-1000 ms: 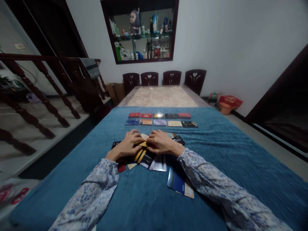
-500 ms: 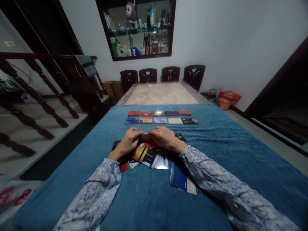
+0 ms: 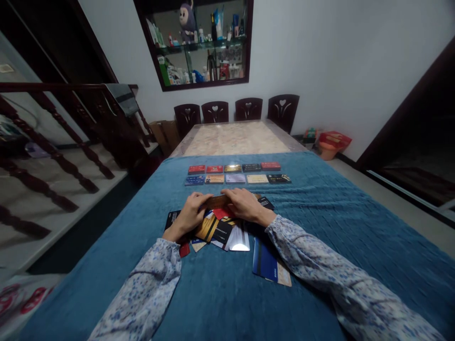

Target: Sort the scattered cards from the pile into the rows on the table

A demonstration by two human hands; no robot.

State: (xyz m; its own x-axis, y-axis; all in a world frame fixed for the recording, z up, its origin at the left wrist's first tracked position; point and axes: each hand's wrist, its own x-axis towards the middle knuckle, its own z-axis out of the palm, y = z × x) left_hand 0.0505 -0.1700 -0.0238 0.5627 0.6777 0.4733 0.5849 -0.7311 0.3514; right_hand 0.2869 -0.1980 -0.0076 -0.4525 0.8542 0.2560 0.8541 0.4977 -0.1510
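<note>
- Left hand (image 3: pixel 191 211) and right hand (image 3: pixel 245 204), clamped on opposite ends of a brown card (image 3: pixel 217 202) over the scattered cards (image 3: pixel 215 230); whether it is single, I cannot tell.
- Blue card (image 3: pixel 265 260) nearer, at right, on the blue cloth (image 3: pixel 213 293).
- Two rows of cards (image 3: pixel 235 178) farther off.

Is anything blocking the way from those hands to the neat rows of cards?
No, nothing visible blocks it. The left hand and right hand hold brown cards between them, and beyond them flat blue cloth lies before the nearer row of cards.
</note>
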